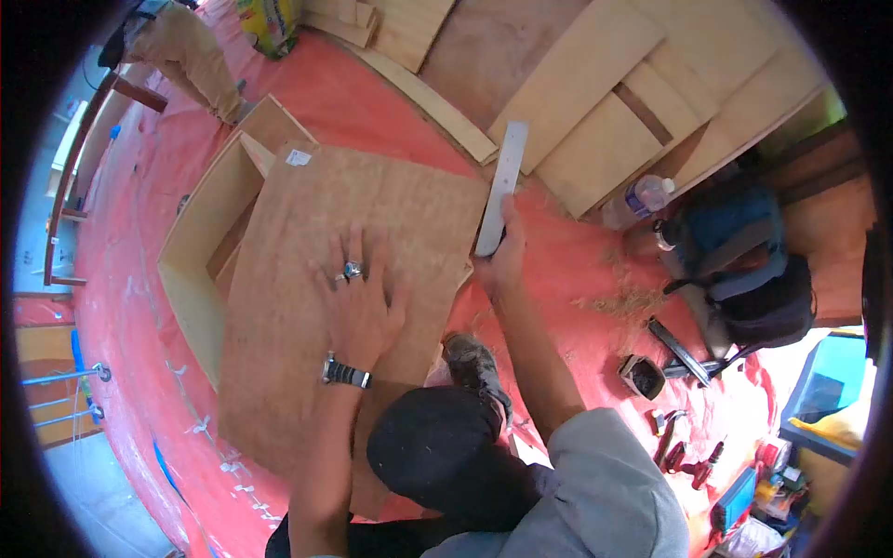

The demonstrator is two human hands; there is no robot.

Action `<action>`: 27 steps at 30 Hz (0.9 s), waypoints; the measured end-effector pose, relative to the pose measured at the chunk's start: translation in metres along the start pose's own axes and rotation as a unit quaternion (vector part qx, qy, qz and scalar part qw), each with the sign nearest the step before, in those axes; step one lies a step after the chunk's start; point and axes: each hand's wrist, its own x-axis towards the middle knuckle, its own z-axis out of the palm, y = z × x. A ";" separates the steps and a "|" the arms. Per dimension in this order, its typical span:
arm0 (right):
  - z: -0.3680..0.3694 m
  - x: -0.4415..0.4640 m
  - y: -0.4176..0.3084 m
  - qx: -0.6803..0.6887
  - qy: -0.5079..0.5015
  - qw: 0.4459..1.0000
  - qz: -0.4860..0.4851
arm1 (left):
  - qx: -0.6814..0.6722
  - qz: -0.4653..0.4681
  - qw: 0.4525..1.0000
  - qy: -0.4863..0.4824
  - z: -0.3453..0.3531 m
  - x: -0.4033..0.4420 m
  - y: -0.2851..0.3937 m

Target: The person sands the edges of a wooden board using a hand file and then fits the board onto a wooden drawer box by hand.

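My left hand (363,302), with a ring and a wristwatch, lies flat with fingers spread on a large brown plywood panel (288,325). The panel rests at a slant over an open wooden box (191,270), and a small white label (298,158) sticks near its top corner. Beyond the panel's right edge, my right hand (507,246) is closed around the lower end of a long pale grey metal bar (504,181). That bar stands out upward beside the panel's edge.
Plywood sheets (595,84) lie at the top right. A bottle (642,200), a backpack (744,260) and a small container (642,376) are on the right, with tools (684,456) below. Another person's legs (191,56) show top left. Red sheeting (121,279) covers the floor.
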 end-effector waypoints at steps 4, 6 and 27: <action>0.058 -0.082 0.030 0.014 0.104 0.994 -0.032 | 0.021 -0.009 1.000 -0.014 0.002 -0.002 -0.001; 0.055 -0.089 0.038 0.011 0.111 0.992 -0.050 | 0.022 -0.007 1.000 -0.013 0.000 -0.001 0.000; 0.001 -0.088 -0.053 0.121 -0.115 0.983 0.071 | 0.008 -0.003 1.000 0.011 0.001 -0.003 0.002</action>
